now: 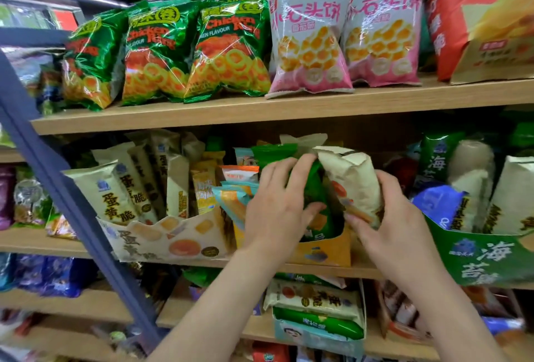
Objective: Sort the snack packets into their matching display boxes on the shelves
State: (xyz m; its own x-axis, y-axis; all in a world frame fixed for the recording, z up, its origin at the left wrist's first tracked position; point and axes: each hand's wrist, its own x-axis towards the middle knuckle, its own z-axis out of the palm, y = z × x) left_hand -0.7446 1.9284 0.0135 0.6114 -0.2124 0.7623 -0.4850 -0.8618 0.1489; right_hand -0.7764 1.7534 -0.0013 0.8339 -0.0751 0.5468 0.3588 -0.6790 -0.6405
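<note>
On the middle shelf, my left hand (277, 202) grips a green snack packet (315, 188) standing in an orange display box (326, 252). Right beside it, my right hand (393, 217) holds a cream packet (352, 179) by its lower end, tilted over the same box. To the left stands a cream display box (161, 240) with several cream packets (115, 188) upright in it. A green display box (485, 257) at the right holds cream, blue and green packets mixed together.
The top shelf (260, 110) carries green chicken-flavour bags (228, 49), pink bags (309, 44) and a red chip bag (479, 15). A blue metal bar (66, 188) slants across the left. A lower shelf holds a light blue box (315, 335) with cream and green packets.
</note>
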